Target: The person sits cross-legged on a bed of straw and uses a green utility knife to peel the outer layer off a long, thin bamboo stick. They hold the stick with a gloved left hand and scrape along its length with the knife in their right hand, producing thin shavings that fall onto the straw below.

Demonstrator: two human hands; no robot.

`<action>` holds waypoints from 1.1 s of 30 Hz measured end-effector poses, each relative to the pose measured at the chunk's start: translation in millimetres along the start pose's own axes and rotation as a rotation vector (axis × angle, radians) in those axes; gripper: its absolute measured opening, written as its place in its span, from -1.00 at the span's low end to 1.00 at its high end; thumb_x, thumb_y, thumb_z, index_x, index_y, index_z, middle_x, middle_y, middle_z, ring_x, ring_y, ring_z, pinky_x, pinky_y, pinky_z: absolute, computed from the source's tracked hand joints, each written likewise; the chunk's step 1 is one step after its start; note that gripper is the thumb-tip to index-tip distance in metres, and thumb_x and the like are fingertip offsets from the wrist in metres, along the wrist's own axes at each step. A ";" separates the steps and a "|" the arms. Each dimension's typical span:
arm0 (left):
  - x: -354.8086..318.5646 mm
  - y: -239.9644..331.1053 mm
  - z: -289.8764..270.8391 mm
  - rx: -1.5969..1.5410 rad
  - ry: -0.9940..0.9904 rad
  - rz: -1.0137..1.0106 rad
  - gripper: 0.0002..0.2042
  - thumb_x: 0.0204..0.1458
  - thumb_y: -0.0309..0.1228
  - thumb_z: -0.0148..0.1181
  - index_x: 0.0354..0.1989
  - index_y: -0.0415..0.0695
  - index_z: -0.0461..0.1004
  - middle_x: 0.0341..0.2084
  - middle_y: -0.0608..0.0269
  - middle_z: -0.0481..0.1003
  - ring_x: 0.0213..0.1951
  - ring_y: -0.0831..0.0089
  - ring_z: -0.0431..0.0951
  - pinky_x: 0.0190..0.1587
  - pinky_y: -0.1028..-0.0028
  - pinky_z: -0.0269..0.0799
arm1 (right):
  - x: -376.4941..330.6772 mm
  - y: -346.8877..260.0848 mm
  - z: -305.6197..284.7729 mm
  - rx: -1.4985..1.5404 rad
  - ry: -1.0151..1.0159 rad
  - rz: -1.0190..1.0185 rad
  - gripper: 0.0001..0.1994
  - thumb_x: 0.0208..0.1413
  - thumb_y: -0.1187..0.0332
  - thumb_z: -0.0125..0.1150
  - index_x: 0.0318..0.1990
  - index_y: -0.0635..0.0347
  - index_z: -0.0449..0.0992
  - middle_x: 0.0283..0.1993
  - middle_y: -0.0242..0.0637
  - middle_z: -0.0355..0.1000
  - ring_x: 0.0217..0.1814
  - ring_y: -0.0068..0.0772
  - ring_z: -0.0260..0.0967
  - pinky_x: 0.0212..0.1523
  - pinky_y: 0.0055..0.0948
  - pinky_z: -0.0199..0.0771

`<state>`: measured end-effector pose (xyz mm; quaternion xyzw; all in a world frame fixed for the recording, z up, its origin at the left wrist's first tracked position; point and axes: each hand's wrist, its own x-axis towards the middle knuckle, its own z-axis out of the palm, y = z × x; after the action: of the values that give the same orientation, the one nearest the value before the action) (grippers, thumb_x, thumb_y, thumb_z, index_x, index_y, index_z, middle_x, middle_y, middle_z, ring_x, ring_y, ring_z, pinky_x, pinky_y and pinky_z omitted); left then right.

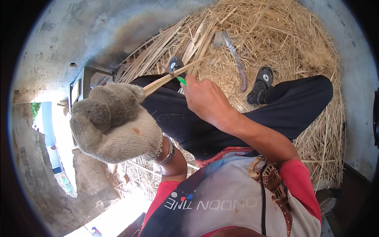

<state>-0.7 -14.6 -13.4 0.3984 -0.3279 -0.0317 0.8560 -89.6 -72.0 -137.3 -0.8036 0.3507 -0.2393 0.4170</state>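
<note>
A thick knitted grey-beige glove covers my left hand [114, 126], with its fingers wrapped around one end of a pale split bamboo strip [160, 82]. The strip slants up and right past my knee. My bare right hand [207, 100] is closed around a small green-handled tool [181, 80]. Its green end shows at my fingers and touches or nearly touches the strip. A dark bit at the strip could be its blade, but most of the tool is hidden by my hand.
Shavings and loose strips [272, 27] cover the ground ahead. A large chopping knife [233, 51] with a brown handle lies on them, between my shoes [265, 77]. Worn grey walls [75, 35] curve around me, with a bright opening [51, 146] on the left.
</note>
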 end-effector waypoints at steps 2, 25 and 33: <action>4.7 3.8 -14.7 -0.049 -0.259 -0.003 -0.64 0.12 -0.01 -0.06 -0.52 -0.05 0.30 -0.71 0.28 0.21 -0.72 0.42 0.18 -0.65 0.42 0.18 | -3.6 -10.1 0.2 0.024 -0.033 0.036 -0.74 0.29 0.28 0.03 -0.26 0.39 0.38 -0.59 0.25 0.40 -0.47 0.36 0.44 -0.43 0.15 0.44; 7.1 -5.0 -17.9 0.032 0.030 -0.024 -0.63 0.05 -0.01 -0.02 -0.61 -0.02 0.33 -0.79 0.29 0.25 -0.82 0.41 0.23 -0.76 0.40 0.32 | 26.6 74.8 22.9 -0.134 0.061 -0.040 -0.75 0.28 0.27 0.06 -0.25 0.33 0.39 -0.59 0.18 0.39 -0.48 0.31 0.42 -0.44 0.10 0.39; 9.3 -11.2 -19.3 0.016 0.134 0.015 -0.65 0.05 -0.02 -0.03 -0.55 -0.04 0.35 -0.78 0.28 0.23 -0.82 0.43 0.18 -0.76 0.39 0.30 | -5.2 -10.7 -6.0 0.023 -0.074 -0.083 -0.76 0.32 0.27 -0.02 -0.10 0.31 0.30 -0.57 0.16 0.43 -0.47 0.32 0.44 -0.43 0.12 0.42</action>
<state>20.3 -12.4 -25.3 0.4039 -0.2730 0.0043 0.8731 -93.0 -66.7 -125.6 -0.8209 0.2985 -0.2306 0.4288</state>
